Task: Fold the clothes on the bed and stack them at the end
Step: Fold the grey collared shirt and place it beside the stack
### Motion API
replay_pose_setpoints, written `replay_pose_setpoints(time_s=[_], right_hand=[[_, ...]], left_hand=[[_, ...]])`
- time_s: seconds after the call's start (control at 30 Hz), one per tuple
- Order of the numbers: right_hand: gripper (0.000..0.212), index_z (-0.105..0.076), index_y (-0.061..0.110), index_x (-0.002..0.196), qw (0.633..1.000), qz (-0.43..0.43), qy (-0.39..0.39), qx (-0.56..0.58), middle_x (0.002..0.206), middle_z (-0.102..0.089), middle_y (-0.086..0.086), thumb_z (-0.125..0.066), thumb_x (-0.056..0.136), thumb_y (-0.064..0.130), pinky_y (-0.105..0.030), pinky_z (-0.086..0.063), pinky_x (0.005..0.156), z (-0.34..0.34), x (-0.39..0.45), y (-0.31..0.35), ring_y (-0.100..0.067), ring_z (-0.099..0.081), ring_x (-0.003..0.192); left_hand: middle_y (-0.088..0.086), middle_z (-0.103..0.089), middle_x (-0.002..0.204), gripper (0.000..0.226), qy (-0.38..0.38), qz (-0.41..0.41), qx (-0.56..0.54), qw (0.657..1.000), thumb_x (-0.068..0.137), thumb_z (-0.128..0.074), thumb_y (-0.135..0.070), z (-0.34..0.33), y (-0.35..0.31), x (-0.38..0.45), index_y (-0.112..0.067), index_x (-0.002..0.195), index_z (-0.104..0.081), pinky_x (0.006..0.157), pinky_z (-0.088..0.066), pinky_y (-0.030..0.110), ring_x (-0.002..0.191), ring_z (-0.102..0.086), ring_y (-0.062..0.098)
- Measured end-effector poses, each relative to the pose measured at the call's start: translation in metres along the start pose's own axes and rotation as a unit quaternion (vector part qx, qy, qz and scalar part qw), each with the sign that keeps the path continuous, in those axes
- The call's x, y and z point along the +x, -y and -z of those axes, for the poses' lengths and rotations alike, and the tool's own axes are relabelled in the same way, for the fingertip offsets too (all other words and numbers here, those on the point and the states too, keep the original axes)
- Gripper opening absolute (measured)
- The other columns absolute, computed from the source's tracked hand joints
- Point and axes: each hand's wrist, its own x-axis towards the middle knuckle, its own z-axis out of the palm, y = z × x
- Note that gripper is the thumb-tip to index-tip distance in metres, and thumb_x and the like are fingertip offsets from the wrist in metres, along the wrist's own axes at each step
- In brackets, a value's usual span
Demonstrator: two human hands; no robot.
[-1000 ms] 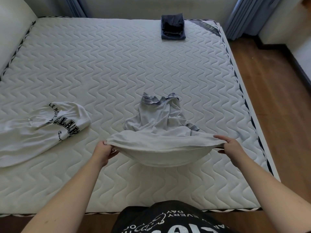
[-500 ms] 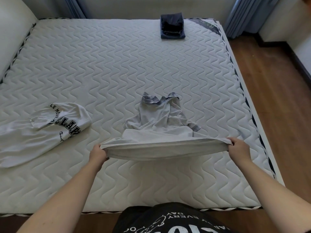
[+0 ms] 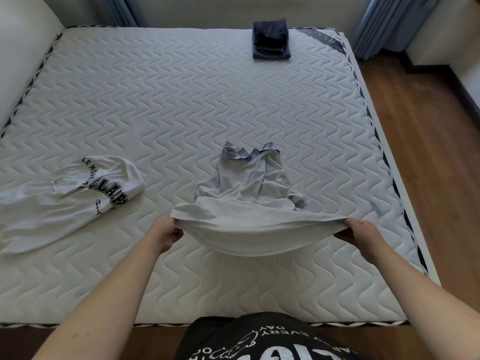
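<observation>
L hand (image 3: 166,231) & R hand (image 3: 359,232) hold grey shirt (image 3: 249,203) hem over bed (image 3: 181,100).

A pale grey shirt (image 3: 249,201) lies centre frame, hem lifted and sagging. A white lettered shirt (image 3: 65,201) sprawls crumpled at left. Folded navy clothes (image 3: 271,38) sit stacked at upper right.

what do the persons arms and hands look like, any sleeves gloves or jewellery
Both forearms are bare right up to the bottom edge of the picture, with no sleeves in view. The left hand and right hand wear no gloves, and no rings, watch or bracelet show. The one garment worn that is visible is a black top with white printed lettering and a cartoon figure, low in the picture.
</observation>
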Motion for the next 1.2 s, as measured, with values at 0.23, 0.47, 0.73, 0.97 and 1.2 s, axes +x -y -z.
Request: replay_pose_setpoints(time_s=[0.23, 0.47, 0.73, 0.97, 1.2], right_hand=[[0.03, -0.066, 0.001, 0.086, 0.978, 0.08, -0.118, -0.15, 0.085, -0.069, -0.018, -0.047, 0.101, 0.018, -0.04, -0.057, 0.075, 0.008, 0.012, -0.003, -0.028, -0.068, 0.077], [0.033, -0.062, 0.01, 0.116, 0.887, 0.093, -0.167, -0.421, 0.086, -0.07, -0.017, -0.036, 0.096, 0.009, -0.041, -0.055, 0.073, 0.036, 0.013, 0.004, -0.032, -0.067, 0.073], [0.036, -0.053, 0.002, 0.131, 0.98, -0.129, 0.007, -0.148, 0.093, -0.067, -0.021, -0.035, 0.101, -0.004, -0.023, -0.056, 0.049, 0.016, 0.0, 0.03, -0.03, -0.068, 0.079], [0.033, -0.068, 0.013, 0.095, 0.978, 0.129, -0.127, 0.109, 0.118, -0.058, -0.022, -0.04, 0.096, -0.005, -0.019, -0.056, 0.051, -0.004, 0.029, 0.145, -0.027, -0.064, 0.081], [0.03, -0.064, 0.005, 0.115, 0.951, 0.251, -0.145, 0.112, 0.124, -0.059, -0.026, -0.04, 0.099, 0.0, -0.021, -0.06, 0.063, -0.022, 0.016, 0.274, -0.027, -0.064, 0.086]], left_hand=[[0.006, -0.061, 0.087, 0.028, -0.09, -0.201, 0.409, 0.885, 0.083, -0.049, 0.002, 0.02, 0.001, 0.003, -0.015, 0.101, -0.062, 0.069, -0.041, 0.033, 0.081, -0.054, 0.026], [0.018, -0.064, 0.095, 0.037, -0.165, -0.231, 0.44, 0.852, 0.077, -0.049, 0.009, 0.044, -0.023, 0.005, -0.011, 0.103, -0.067, 0.066, -0.042, 0.031, 0.074, -0.056, 0.028], [0.017, -0.059, 0.082, 0.047, 0.04, -0.147, 0.404, 0.902, 0.088, -0.041, 0.014, 0.018, -0.082, -0.02, -0.021, 0.116, -0.057, 0.049, -0.051, 0.028, 0.05, -0.061, 0.021], [0.018, -0.061, 0.07, 0.016, -0.035, -0.283, 0.278, 0.917, 0.093, -0.057, -0.001, 0.007, -0.215, -0.043, -0.009, 0.1, -0.068, 0.04, -0.045, 0.017, 0.037, -0.048, 0.01], [0.018, -0.066, 0.091, 0.014, -0.066, -0.401, 0.265, 0.875, 0.091, -0.061, 0.001, -0.013, -0.34, -0.097, -0.005, 0.099, -0.071, 0.059, -0.057, 0.022, 0.07, -0.066, 0.024]])
